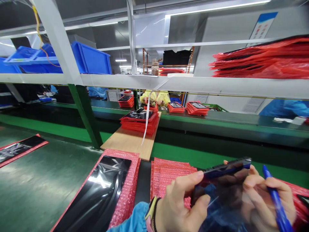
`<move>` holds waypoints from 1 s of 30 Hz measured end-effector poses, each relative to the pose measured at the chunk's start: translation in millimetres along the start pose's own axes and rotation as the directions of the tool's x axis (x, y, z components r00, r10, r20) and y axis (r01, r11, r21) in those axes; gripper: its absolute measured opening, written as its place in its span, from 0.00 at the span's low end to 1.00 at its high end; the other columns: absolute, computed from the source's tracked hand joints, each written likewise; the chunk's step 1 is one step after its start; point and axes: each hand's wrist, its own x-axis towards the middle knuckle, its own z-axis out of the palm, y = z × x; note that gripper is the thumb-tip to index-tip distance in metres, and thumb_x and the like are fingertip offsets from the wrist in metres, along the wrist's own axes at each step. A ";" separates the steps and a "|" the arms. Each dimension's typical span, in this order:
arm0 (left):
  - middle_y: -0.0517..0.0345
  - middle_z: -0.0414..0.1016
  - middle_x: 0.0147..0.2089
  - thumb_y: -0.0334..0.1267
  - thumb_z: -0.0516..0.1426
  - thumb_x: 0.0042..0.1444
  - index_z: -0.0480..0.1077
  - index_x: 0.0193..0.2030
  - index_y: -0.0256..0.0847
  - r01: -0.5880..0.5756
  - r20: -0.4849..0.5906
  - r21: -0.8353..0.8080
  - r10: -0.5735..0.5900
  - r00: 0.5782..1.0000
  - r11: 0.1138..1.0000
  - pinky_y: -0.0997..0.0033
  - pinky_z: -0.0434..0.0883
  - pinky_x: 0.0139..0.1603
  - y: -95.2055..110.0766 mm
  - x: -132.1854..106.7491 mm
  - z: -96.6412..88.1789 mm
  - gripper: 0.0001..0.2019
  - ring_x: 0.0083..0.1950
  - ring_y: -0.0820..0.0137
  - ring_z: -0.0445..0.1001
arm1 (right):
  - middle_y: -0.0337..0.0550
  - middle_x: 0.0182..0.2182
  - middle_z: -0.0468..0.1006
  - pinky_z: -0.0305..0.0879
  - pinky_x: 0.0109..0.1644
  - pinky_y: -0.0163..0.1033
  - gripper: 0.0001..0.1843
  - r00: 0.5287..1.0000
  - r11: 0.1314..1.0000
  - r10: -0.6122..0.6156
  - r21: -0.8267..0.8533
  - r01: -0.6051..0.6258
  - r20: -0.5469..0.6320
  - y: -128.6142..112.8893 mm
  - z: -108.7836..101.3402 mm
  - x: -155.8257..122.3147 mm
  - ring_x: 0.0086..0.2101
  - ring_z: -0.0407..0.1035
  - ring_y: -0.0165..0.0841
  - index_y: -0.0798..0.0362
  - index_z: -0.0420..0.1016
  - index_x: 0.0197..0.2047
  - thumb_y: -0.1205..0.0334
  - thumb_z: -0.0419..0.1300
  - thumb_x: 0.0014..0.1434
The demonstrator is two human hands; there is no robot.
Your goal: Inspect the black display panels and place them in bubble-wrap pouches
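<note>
My left hand [182,201] is closed on the left edge of a glossy black flat panel [222,196], thumb on the front face. The panel is tilted up and mirrors blue cloth and fingers. A blue pen [276,201] slants through my right hand [267,196], whose fingertips are at the panel's right edge. Behind my left hand lies a stack of red bubble-wrap bags [166,170]. Left of it, a black film-covered panel [101,190] rests on red bubble wrap [127,183]. My arms hide part of the bench.
A wooden board [120,141] bridges toward the far bench, bearing a red-wrapped stack [140,120]. A green post [84,112] and white shelf [169,80] stand ahead. Blue bins [91,58] and red packets [263,59] sit above. Someone in yellow [155,96] works opposite.
</note>
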 end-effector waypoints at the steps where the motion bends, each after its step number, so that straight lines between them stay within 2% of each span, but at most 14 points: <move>1: 0.52 0.77 0.35 0.31 0.57 0.57 0.57 0.63 0.50 -0.012 -0.008 -0.023 0.012 1.000 1.000 0.70 0.71 0.26 0.0 0.5 1.3 0.28 0.27 0.68 0.74 | 0.34 0.23 0.73 0.45 0.64 0.60 0.20 1.000 1.000 0.022 0.000 -0.022 -0.010 -0.4 0.2 -0.9 0.28 0.65 0.34 0.45 0.69 0.34 0.64 0.72 0.39; 5: 0.52 0.77 0.42 0.28 0.53 0.60 0.51 0.63 0.52 -0.019 0.031 -0.200 0.026 0.999 0.980 0.71 0.73 0.28 5.2 8.7 3.2 0.27 0.30 0.69 0.77 | 0.34 0.25 0.73 0.48 0.65 0.56 0.20 0.994 0.994 0.108 0.033 -0.107 -0.033 -0.6 0.2 -3.0 0.32 0.67 0.35 0.45 0.69 0.35 0.63 0.72 0.39; 7: 0.51 0.77 0.47 0.26 0.51 0.61 0.45 0.65 0.52 0.031 0.080 -0.253 -0.011 0.997 0.967 0.68 0.75 0.37 9.6 13.9 0.6 0.30 0.38 0.67 0.79 | 0.33 0.26 0.74 0.47 0.66 0.53 0.21 0.989 0.988 0.145 0.057 -0.143 -0.024 0.3 0.3 -2.6 0.35 0.69 0.36 0.45 0.70 0.36 0.63 0.72 0.39; 9: 0.50 0.75 0.52 0.27 0.50 0.62 0.43 0.68 0.52 0.101 0.117 -0.234 -0.076 0.990 0.967 0.64 0.74 0.47 13.8 18.3 -4.0 0.31 0.48 0.64 0.77 | 0.32 0.26 0.74 0.46 0.67 0.52 0.20 0.986 0.983 0.168 0.070 -0.168 -0.007 1.4 1.0 -1.4 0.37 0.70 0.35 0.45 0.70 0.36 0.64 0.72 0.39; 11: 0.52 0.73 0.56 0.29 0.51 0.63 0.51 0.66 0.52 0.183 0.127 -0.156 -0.164 0.978 0.971 0.65 0.71 0.51 17.0 22.1 -8.8 0.27 0.50 0.64 0.75 | 0.32 0.25 0.75 0.45 0.67 0.52 0.21 0.979 0.976 0.206 0.078 -0.206 0.004 2.1 2.5 -0.2 0.37 0.70 0.34 0.46 0.71 0.36 0.65 0.73 0.39; 13: 0.54 0.73 0.55 0.32 0.52 0.63 0.60 0.62 0.51 0.269 0.129 -0.110 -0.255 0.958 0.957 0.67 0.70 0.51 18.1 25.4 -12.3 0.21 0.48 0.66 0.75 | 0.32 0.25 0.75 0.46 0.67 0.54 0.21 0.960 0.957 0.279 0.083 -0.278 0.008 2.2 4.0 0.5 0.39 0.71 0.34 0.47 0.71 0.36 0.65 0.73 0.38; 16: 0.52 0.74 0.51 0.41 0.53 0.62 0.61 0.62 0.45 0.352 0.156 -0.232 -0.322 0.934 0.907 0.64 0.68 0.51 14.7 29.9 -13.4 0.21 0.47 0.64 0.73 | 0.31 0.25 0.75 0.47 0.67 0.56 0.21 0.922 0.919 0.387 0.090 -0.385 -0.009 2.5 3.5 0.7 0.40 0.71 0.35 0.46 0.71 0.36 0.64 0.73 0.37; 18: 0.50 0.74 0.49 0.48 0.52 0.60 0.62 0.62 0.42 0.389 0.151 -0.359 -0.359 0.921 0.848 0.60 0.68 0.51 10.3 32.2 -12.3 0.25 0.48 0.60 0.72 | 0.29 0.24 0.74 0.46 0.68 0.53 0.21 0.903 0.900 0.429 0.097 -0.425 -0.022 3.3 0.4 0.9 0.38 0.72 0.33 0.46 0.72 0.35 0.65 0.73 0.37; 20: 0.51 0.75 0.44 0.51 0.52 0.59 0.62 0.62 0.41 0.449 0.146 -0.465 -0.434 0.889 0.763 0.58 0.67 0.50 6.5 34.5 -10.7 0.27 0.45 0.59 0.73 | 0.30 0.25 0.75 0.45 0.69 0.49 0.21 0.889 0.887 0.455 0.115 -0.448 -0.048 3.9 -3.6 1.7 0.40 0.72 0.32 0.46 0.73 0.35 0.66 0.73 0.37; 23: 0.58 0.73 0.31 0.47 0.52 0.58 0.62 0.63 0.43 0.532 0.192 -0.599 -0.537 0.821 0.599 0.61 0.68 0.46 5.0 38.8 -9.0 0.26 0.37 0.63 0.73 | 0.34 0.30 0.78 0.49 0.68 0.47 0.22 0.836 0.842 0.535 0.153 -0.517 -0.120 1.7 -5.9 4.3 0.48 0.71 0.36 0.45 0.75 0.36 0.67 0.72 0.35; 24: 0.60 0.72 0.28 0.45 0.52 0.58 0.63 0.63 0.44 0.533 0.204 -0.641 -0.548 0.812 0.552 0.62 0.68 0.46 5.6 40.4 -8.6 0.26 0.35 0.64 0.73 | 0.35 0.32 0.79 0.49 0.68 0.48 0.22 0.809 0.821 0.569 0.163 -0.547 -0.150 -0.2 -4.8 5.6 0.50 0.70 0.38 0.45 0.75 0.35 0.67 0.72 0.33; 26: 0.61 0.72 0.28 0.41 0.52 0.58 0.63 0.62 0.44 0.512 0.210 -0.713 -0.551 0.808 0.479 0.64 0.67 0.47 7.3 43.5 -8.2 0.24 0.35 0.66 0.73 | 0.36 0.33 0.79 0.49 0.69 0.46 0.23 0.762 0.785 0.620 0.169 -0.596 -0.189 -5.0 0.0 8.6 0.52 0.69 0.40 0.45 0.75 0.33 0.68 0.71 0.30; 30: 0.62 0.77 0.31 0.36 0.52 0.59 0.64 0.62 0.46 0.485 0.243 -0.791 -0.535 0.809 0.373 0.69 0.66 0.49 9.0 45.9 -8.9 0.23 0.37 0.70 0.75 | 0.37 0.31 0.77 0.49 0.69 0.42 0.21 0.701 0.734 0.678 0.183 -0.654 -0.221 -12.5 9.6 14.1 0.53 0.68 0.41 0.47 0.75 0.31 0.67 0.68 0.27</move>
